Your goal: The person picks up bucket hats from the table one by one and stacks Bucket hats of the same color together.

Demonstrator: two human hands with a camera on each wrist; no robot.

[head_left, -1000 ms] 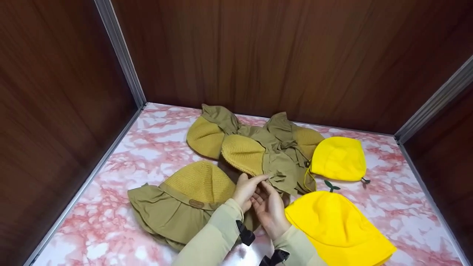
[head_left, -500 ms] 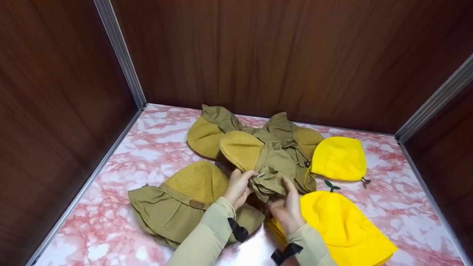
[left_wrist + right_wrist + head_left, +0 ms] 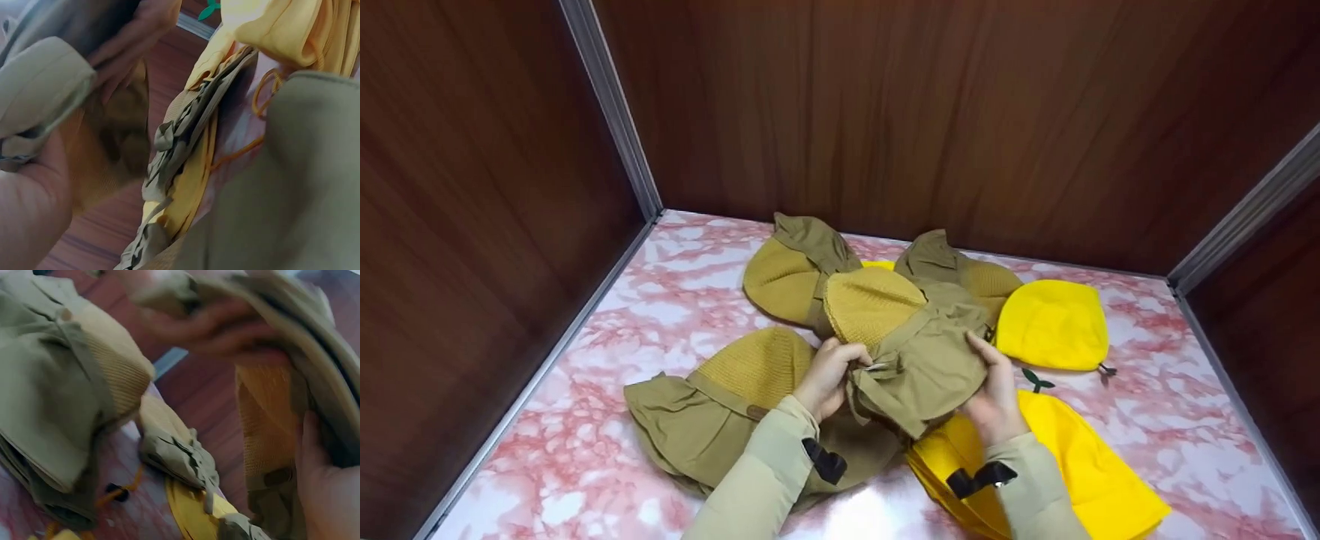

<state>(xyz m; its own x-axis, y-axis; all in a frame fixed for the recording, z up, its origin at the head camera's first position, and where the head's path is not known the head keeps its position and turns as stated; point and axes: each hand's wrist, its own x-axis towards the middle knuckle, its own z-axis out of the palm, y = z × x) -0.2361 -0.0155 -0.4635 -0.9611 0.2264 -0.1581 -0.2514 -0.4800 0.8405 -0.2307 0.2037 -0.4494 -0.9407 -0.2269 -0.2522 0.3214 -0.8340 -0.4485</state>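
Note:
Both hands hold up a sun hat with a mustard knitted crown and an olive cloth brim, above the middle of the table. The left hand pinches the brim near its tied bow, at the seam with the crown. On the far side of the brim, the right hand grips the edge with the thumb on top. In the left wrist view the left hand is partly cut off, close to the folded brim. The right wrist view has the right hand against the brim, with blur around it.
A matching hat lies front left. Two more, a left one and a right one, lie at the back. A yellow hat and stacked yellow hats lie right. Brown panels enclose the marbled table.
The hat has been lifted off the pile and its brim spread. My right hand has moved right, from beside the left hand to the brim's far edge. A yellow patch shows behind.

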